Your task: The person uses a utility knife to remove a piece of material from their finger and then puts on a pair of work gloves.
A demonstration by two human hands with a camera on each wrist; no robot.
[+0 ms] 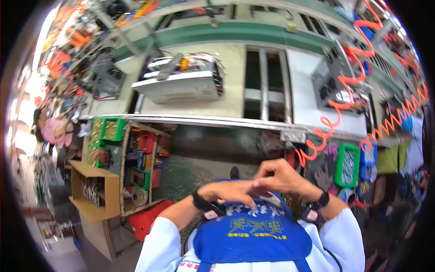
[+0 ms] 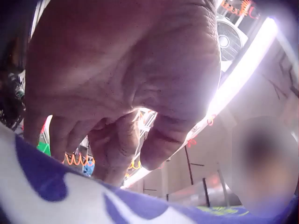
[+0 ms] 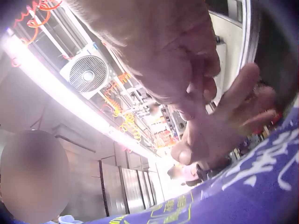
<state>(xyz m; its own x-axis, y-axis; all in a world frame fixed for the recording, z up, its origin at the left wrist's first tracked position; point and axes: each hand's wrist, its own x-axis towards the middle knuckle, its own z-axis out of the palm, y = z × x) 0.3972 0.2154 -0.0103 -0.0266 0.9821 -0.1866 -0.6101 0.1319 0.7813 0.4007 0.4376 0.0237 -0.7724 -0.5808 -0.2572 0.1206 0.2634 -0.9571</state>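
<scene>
Left hand (image 1: 231,190) extends loosely, seemingly empty, right hand (image 1: 286,178) curls, any hold unclear; only wrist views show the fan (image 3: 87,74).

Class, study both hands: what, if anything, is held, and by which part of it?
No held thing is visible. The left hand looks open; whether the curled right hand hides something small cannot be told.

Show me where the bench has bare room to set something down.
There's a bare patch on the white board, between the metal rails and the grey chassis. A strip of the pale board is bare too, right of the silver case. It's crowded around the green bin and in the left rack.
</scene>
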